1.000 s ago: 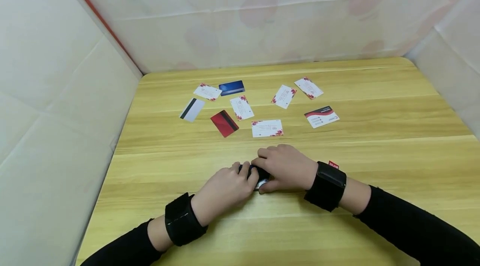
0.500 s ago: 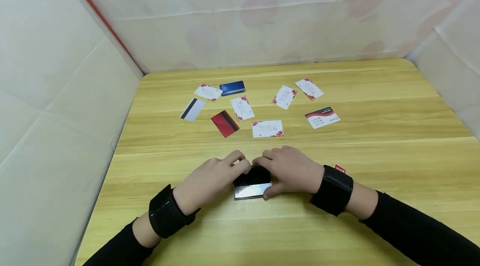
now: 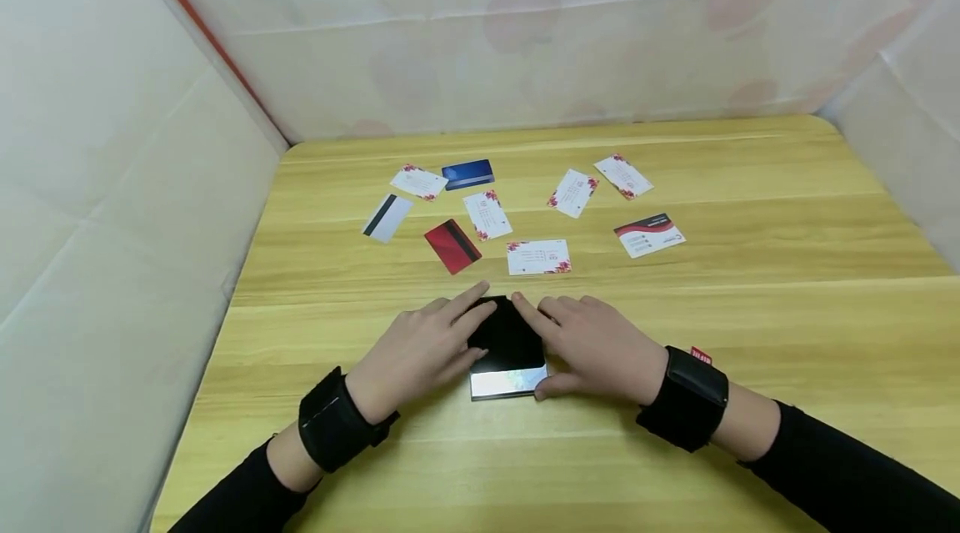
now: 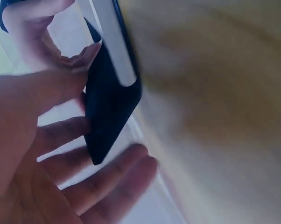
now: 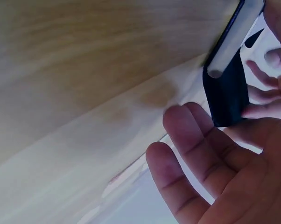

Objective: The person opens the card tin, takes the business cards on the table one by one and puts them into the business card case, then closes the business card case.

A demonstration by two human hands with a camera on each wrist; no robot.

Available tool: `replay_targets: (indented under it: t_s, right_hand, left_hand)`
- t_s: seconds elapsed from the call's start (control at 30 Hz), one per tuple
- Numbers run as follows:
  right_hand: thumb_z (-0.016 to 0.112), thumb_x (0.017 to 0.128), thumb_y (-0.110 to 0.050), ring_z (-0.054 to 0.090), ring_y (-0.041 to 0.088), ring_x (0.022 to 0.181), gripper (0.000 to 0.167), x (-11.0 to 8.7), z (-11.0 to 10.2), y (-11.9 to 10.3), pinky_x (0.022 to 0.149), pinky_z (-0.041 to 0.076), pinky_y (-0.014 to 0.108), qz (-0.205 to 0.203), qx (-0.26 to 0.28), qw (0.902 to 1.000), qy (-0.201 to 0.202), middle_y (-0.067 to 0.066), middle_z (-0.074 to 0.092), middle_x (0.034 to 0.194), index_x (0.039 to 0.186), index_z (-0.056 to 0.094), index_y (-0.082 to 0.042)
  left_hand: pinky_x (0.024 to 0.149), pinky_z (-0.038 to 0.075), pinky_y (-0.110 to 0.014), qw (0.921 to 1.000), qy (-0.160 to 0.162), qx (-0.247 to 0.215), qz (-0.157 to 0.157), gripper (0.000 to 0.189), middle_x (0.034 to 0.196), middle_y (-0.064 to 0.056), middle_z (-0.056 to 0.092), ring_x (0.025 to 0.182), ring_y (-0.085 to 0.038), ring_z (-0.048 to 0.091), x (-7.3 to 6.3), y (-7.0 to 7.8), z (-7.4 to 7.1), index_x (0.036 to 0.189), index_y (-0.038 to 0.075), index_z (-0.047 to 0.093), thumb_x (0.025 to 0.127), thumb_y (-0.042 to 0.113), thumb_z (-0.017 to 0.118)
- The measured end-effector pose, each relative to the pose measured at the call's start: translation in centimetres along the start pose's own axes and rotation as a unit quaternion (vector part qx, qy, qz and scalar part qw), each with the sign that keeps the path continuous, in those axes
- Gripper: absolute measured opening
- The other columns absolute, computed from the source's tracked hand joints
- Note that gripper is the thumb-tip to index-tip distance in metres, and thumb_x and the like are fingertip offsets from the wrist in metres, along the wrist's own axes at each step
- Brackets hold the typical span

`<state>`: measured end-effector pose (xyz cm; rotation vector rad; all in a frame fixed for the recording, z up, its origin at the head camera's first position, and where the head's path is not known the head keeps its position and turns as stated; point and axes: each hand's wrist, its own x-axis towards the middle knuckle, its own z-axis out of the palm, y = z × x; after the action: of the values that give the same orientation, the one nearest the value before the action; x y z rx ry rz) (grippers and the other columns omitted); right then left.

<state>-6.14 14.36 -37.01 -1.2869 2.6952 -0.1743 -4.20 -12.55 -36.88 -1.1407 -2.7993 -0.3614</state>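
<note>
A black card case (image 3: 510,337) with a shiny silver strip along its near edge lies between the hands in the head view. Its black lid (image 4: 110,109) stands up at an angle from the pale-edged body in the left wrist view. The left hand (image 3: 416,349) touches the lid's left side with straight fingers, its thumb resting lower on the black surface. At the other side, the right hand (image 3: 596,345) holds the case, thumb at the near right corner and straight index finger at the far edge. Its other fingers hang clear in the right wrist view.
Beyond the hands lie scattered cards: a red card (image 3: 452,246), a blue card (image 3: 468,173), a grey card (image 3: 387,218) with a black stripe, a red-and-black-patterned card (image 3: 650,235), and several white flowered cards (image 3: 538,257). Pale cloth walls surround the wooden table (image 3: 787,349).
The left hand has drawn left and back off the case, then its fingers have spread along the lid. The lid has swung up and away, showing more black surface. The right index has straightened.
</note>
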Motion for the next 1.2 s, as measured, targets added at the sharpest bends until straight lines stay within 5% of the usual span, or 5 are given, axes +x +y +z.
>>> replay_targets:
  t_s: [0.27,0.53,0.97,1.2]
  right_hand:
    - [0.061,0.079,-0.078,0.047,0.014,0.095,0.104,0.0,0.5,0.4,0.082,0.046,0.035,-0.008,0.003,1.0,0.001,0.002,0.055,0.117,0.155,0.037,-0.011]
    - [0.058,0.08,-0.08,0.045,0.015,0.096,0.099,0.3,0.6,0.6,0.081,0.045,0.035,-0.011,0.001,0.9999,-0.005,0.003,0.054,0.117,0.149,0.048,-0.01]
    - [0.056,0.078,-0.082,0.048,0.015,0.093,0.099,0.5,0.2,1.0,0.078,0.045,0.034,-0.024,-0.006,0.9996,-0.013,0.002,0.054,0.114,0.145,0.054,-0.01]
    - [0.059,0.086,-0.071,0.054,0.019,0.092,0.077,2.1,-1.3,2.8,0.081,0.05,0.04,-0.015,-0.03,0.9994,-0.009,0.004,0.061,0.108,0.138,0.061,-0.014]
  left_hand:
    - [0.083,0.056,-0.046,0.9976,-0.057,0.028,-0.026,0.068,0.16,-0.013,0.032,0.119,-0.031,0.058,-0.5,-0.3,0.9,0.149,0.012,0.048,0.095,0.05,0.062]
    - [0.089,0.053,-0.047,0.9954,-0.083,0.038,-0.027,0.069,0.161,-0.012,0.032,0.127,-0.03,0.052,-1.0,-0.4,0.8,0.144,0.01,0.054,0.096,0.059,0.055]
    - [0.102,0.043,-0.057,0.9916,-0.121,0.022,-0.042,0.095,0.162,-0.014,0.031,0.144,-0.036,0.036,-1.9,-0.3,0.6,0.15,0.013,0.047,0.082,0.079,0.053]
    - [0.102,0.043,-0.056,0.9888,-0.135,0.024,-0.06,0.099,0.162,-0.01,0.032,0.144,-0.034,0.036,-1.7,-0.4,0.4,0.151,0.012,0.046,0.081,0.082,0.052]
